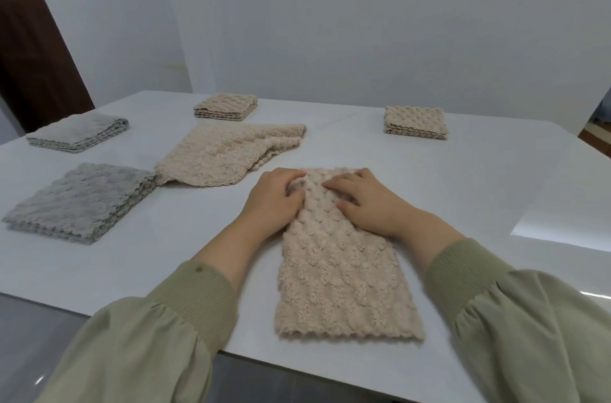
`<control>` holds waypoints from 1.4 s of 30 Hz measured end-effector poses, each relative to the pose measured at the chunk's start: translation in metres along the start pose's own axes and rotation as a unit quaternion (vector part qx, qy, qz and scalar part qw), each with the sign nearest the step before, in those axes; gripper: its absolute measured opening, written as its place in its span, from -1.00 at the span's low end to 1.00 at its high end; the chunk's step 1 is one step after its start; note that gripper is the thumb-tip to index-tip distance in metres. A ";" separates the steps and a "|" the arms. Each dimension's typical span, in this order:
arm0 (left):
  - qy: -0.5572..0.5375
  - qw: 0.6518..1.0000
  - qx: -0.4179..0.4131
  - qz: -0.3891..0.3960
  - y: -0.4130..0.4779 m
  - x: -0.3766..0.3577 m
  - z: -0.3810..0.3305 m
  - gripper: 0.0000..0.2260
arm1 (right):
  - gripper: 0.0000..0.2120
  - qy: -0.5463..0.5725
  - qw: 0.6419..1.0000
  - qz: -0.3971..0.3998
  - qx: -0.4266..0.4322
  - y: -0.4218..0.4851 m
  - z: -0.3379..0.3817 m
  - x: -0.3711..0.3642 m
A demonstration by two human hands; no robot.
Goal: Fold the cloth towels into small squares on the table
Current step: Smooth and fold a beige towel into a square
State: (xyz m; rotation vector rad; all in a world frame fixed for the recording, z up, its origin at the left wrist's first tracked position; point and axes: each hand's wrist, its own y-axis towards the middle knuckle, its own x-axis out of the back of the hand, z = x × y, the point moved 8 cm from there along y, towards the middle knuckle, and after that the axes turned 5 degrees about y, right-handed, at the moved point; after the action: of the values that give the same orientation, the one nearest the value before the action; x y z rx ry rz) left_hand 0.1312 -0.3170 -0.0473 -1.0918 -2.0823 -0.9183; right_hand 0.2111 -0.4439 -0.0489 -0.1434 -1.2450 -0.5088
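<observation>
A beige towel (340,270), folded into a long strip, lies in front of me on the white table (463,191), running away from the near edge. Both hands are at its far end. My left hand (274,197) grips the far left corner with curled fingers, and the cloth bunches up beside its thumb. My right hand (363,201) rests on the far right part, fingers lying nearly straight and pointing left. Green sleeves cover both forearms.
A loose beige towel (228,154) lies rumpled beyond my left hand. Two grey stacks sit at the left, the near grey stack (79,201) and the far grey stack (79,133). Small folded beige squares sit at the back middle (226,107) and back right (415,122).
</observation>
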 end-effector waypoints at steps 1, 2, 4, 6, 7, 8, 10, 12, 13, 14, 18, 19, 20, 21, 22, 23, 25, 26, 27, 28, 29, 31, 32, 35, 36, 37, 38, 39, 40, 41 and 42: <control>0.007 1.000 -0.003 0.002 0.002 -0.002 0.001 -0.69 | -0.59 0.018 1.000 -0.020 -0.003 0.001 -0.003 0.003; 0.012 1.000 -0.004 0.005 0.005 -0.004 0.002 -0.68 | -0.59 0.036 0.998 -0.052 -0.011 0.001 -0.006 0.008; 0.015 1.000 -0.011 0.011 0.011 -0.007 0.002 -0.67 | -0.59 0.055 0.988 -0.137 -0.052 0.000 -0.021 0.023; 0.003 1.000 -0.014 0.014 0.018 -0.009 0.002 -0.66 | -0.56 0.060 0.968 -0.203 -0.132 -0.004 -0.045 0.034; -0.002 1.000 -0.013 0.014 0.020 -0.010 0.002 -0.66 | -0.54 0.078 0.956 -0.220 -0.180 -0.006 -0.059 0.036; -0.005 1.000 -0.013 0.013 0.023 -0.011 0.003 -0.68 | -0.54 0.102 0.943 -0.228 -0.221 -0.008 -0.071 0.036; -0.014 1.000 -0.013 0.005 0.027 -0.012 0.003 -0.70 | -0.56 0.132 0.930 -0.223 -0.261 -0.008 -0.085 0.032; -0.058 0.998 -0.001 0.019 0.032 -0.013 0.003 -0.69 | -0.59 0.119 0.937 -0.202 -0.261 -0.004 -0.087 0.028; -0.083 0.996 0.007 0.036 0.034 -0.016 0.002 -0.67 | -0.60 0.108 0.941 -0.191 -0.257 -0.001 -0.086 0.026; -0.090 0.995 0.009 0.053 0.036 -0.019 0.001 -0.65 | -0.62 0.096 0.945 -0.182 -0.254 0.002 -0.085 0.026; 0.158 0.978 -0.040 0.132 0.038 -0.039 -0.003 -0.51 | -0.60 0.020 0.962 -0.133 -0.236 0.011 -0.079 0.021; 0.205 0.967 -0.042 0.147 0.038 -0.043 -0.002 -0.48 | -0.58 0.002 0.967 -0.112 -0.229 0.013 -0.077 0.018; 0.230 0.959 -0.040 0.158 0.038 -0.046 -0.001 -0.46 | -0.57 -0.012 0.970 -0.097 -0.223 0.015 -0.075 0.015; 0.240 0.956 -0.036 0.164 0.038 -0.048 0.000 -0.45 | -0.57 -0.019 0.971 -0.090 -0.220 0.015 -0.074 0.014; 0.240 0.956 -0.032 0.167 0.039 -0.048 0.001 -0.45 | -0.57 -0.021 0.971 -0.090 -0.219 0.016 -0.073 0.015; 0.236 0.957 -0.029 0.164 0.038 -0.048 0.001 -0.45 | -0.58 -0.017 0.971 -0.094 -0.221 0.016 -0.074 0.015; 0.219 0.965 -0.026 0.138 0.039 -0.043 0.001 -0.45 | -0.58 -0.008 0.968 -0.100 -0.231 0.017 -0.074 0.016; 0.210 0.970 -0.027 0.121 0.040 -0.039 0.001 -0.44 | -0.58 -0.004 0.967 -0.100 -0.236 0.017 -0.074 0.017; 0.200 0.974 -0.028 0.105 0.040 -0.036 0.001 -0.44 | -0.58 0.001 0.965 -0.100 -0.241 0.017 -0.074 0.017; 0.189 0.977 -0.025 0.090 0.039 -0.033 0.000 -0.44 | -0.59 0.007 0.965 -0.099 -0.245 0.017 -0.075 0.017; 0.176 0.981 -0.018 0.078 0.039 -0.029 0.001 -0.43 | -0.61 0.014 0.964 -0.100 -0.245 0.017 -0.075 0.018; 0.150 0.987 -0.002 0.065 0.039 -0.025 0.002 -0.41 | -0.70 0.046 0.965 -0.112 -0.234 0.016 -0.074 0.018; 0.137 0.989 0.004 0.063 0.038 -0.024 0.002 -0.39 | -0.78 0.076 0.965 -0.120 -0.221 0.016 -0.071 0.019; 0.076 0.995 0.024 0.058 0.037 -0.021 0.005 -0.34 | -0.88 0.218 0.943 -0.166 -0.189 0.012 -0.067 0.026; 0.047 0.997 0.035 0.058 0.037 -0.019 0.006 -0.32 | -0.82 0.274 0.925 -0.183 -0.187 0.009 -0.068 0.030; 0.020 0.997 0.046 0.058 0.037 -0.018 0.008 -0.29 | -0.76 0.341 0.901 -0.195 -0.185 0.006 -0.069 0.032; -0.003 0.997 0.055 0.058 0.036 -0.017 0.008 -0.27 | -0.72 0.422 0.865 -0.200 -0.182 0.004 -0.070 0.032; -0.025 0.996 0.063 0.059 0.035 -0.017 0.008 -0.25 | -0.69 0.511 0.817 -0.198 -0.178 0.003 -0.069 0.029; -0.049 0.994 0.072 0.060 0.034 -0.016 0.009 -0.24 | -0.68 0.583 0.770 -0.192 -0.173 0.003 -0.067 0.026; -0.076 0.992 0.080 0.055 0.033 -0.015 0.009 -0.23 | -0.67 0.628 0.735 -0.190 -0.171 0.003 -0.067 0.025; -0.100 0.990 0.086 0.049 0.033 -0.013 0.010 -0.23 | -0.66 0.651 0.716 -0.188 -0.170 0.004 -0.067 0.023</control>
State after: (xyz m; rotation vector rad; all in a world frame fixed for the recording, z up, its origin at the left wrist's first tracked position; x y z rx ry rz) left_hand 0.1639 -0.3008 -0.0530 -1.2234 -2.1992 -0.5894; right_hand 0.2762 -0.4725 -0.0484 0.1699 0.2559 -0.9512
